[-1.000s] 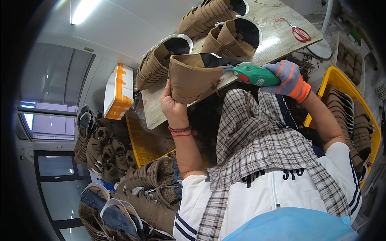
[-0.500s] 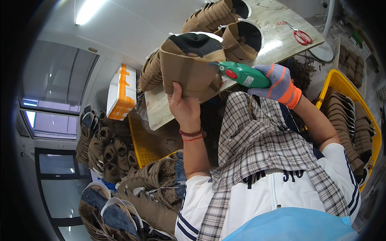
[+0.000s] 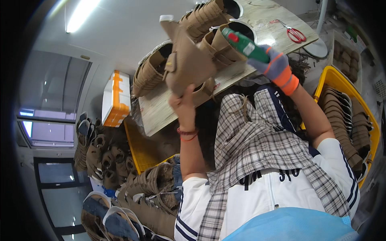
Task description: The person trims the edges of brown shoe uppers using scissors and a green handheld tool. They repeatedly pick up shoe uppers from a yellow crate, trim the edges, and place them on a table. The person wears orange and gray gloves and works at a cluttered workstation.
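Shoe upper (image 3: 192, 60), brown, qty 1: held above the desk (image 3: 159, 116), tilted, w/ white-edged end up; outline blurred. Left hand (LH) (image 3: 183, 106), bare: fingers clamped on the lower end of the upper. LH wrist carries 1 dark red bead bracelet (image 3: 187, 131) plus 1 thin red cord.

Right hand (RH) (image 3: 275, 70), in 1 grey-and-orange work glove: fingers wrapped around the handle of 1 green power cutter w/ red button (image 3: 245, 45). Cutter is apart from the held upper; its head overlaps a stack in view, contact cannot be confirmed.

Desk contents: 3 stacks of brown uppers (L (image 3: 149, 72), ctr. (image 3: 219, 50), rear (image 3: 205, 17)), pcs. per stack too overlapped to count; 1 pr. red-handled scissors (image 3: 296, 35), near the RH end. 1 addl. brown piece (image 3: 204, 90) shows just beside the LH, partly hidden.

Surroundings: 2 yellow crates, 1 on L side (image 3: 138, 150), 1 on R side (image 3: 374, 134); R crate holds 2 rows of nested brown uppers (image 3: 337, 110). 1 white box w/ orange tape (image 3: 116, 98) stands L of the desk.
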Demonstrator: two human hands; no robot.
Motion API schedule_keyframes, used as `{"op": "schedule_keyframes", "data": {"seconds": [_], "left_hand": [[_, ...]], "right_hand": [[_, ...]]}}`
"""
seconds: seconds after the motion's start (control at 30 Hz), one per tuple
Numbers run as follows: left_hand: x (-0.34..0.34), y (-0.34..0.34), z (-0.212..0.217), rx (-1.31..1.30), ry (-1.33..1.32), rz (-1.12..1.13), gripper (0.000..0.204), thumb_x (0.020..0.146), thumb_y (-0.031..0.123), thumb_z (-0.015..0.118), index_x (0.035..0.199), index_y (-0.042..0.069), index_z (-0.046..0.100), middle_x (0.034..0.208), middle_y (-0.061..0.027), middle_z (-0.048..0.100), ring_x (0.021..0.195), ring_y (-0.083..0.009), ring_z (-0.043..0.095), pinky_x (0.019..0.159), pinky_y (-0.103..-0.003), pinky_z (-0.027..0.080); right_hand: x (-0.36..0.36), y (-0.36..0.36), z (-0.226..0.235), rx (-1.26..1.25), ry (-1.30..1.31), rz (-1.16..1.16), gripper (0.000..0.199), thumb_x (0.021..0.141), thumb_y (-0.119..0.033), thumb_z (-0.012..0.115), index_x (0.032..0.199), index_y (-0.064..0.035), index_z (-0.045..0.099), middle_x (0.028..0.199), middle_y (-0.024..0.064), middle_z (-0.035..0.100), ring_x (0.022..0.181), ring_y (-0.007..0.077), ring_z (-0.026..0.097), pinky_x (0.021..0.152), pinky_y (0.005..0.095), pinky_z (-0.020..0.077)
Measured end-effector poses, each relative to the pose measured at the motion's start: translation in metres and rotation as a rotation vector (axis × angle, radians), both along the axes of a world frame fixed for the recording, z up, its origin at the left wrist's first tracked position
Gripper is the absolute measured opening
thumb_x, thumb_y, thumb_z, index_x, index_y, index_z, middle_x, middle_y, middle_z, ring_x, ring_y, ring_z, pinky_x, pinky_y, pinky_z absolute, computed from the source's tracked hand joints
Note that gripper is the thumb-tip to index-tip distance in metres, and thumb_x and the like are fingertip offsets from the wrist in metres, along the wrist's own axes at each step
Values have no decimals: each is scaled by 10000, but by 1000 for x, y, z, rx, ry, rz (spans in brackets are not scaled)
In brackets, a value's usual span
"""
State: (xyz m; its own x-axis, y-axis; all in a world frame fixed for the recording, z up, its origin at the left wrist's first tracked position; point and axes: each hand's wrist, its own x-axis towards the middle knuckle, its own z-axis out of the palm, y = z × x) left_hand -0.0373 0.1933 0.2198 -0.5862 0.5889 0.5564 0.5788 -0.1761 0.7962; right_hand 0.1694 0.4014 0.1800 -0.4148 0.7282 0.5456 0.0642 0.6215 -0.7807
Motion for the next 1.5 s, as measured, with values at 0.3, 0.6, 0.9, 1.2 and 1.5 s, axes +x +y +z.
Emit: {"op": "schedule_keyframes", "data": {"seconds": [0.3,0.6,0.9,1.2,1.5], "left_hand": [[-25,-86,-5,649,-1019,-431,247,880,56,561,1114,-9,514,892,-59,505,792,-176,463,738,-336,390],[0,-166,-36,743,-1065,-389,122,879,51,553,981,19,494,798,-23,376,711,-151,325,652,-308,298],[0,-165,-33,728,-1072,-276,167,922,108,520,1053,7,496,875,-45,407,805,-185,367,765,-345,340],[-9,-161,-5,716,-1090,-459,161,906,96,542,1045,19,516,882,-47,423,795,-172,378,755,-324,349],[-26,-143,-6,703,-1183,-747,128,880,36,532,1008,36,521,793,-13,426,735,-130,391,720,-286,349]], "right_hand": [[-25,244,-135,-165,-893,-388,743,789,-688,470,1128,-35,572,1031,229,639,970,394,602,831,441,460],[-5,146,-142,522,-567,-347,427,837,-488,582,987,-89,609,928,150,625,865,328,597,745,397,480],[47,-27,-145,-32,-1294,330,458,773,-446,633,1041,-80,572,909,177,660,872,362,634,722,426,507],[117,117,-197,-85,-1224,-241,255,825,-278,564,989,-83,573,947,171,649,899,380,606,754,447,475],[191,96,-307,-183,-1340,-348,217,827,-154,496,925,-55,662,939,191,669,892,386,637,730,468,511]]}}
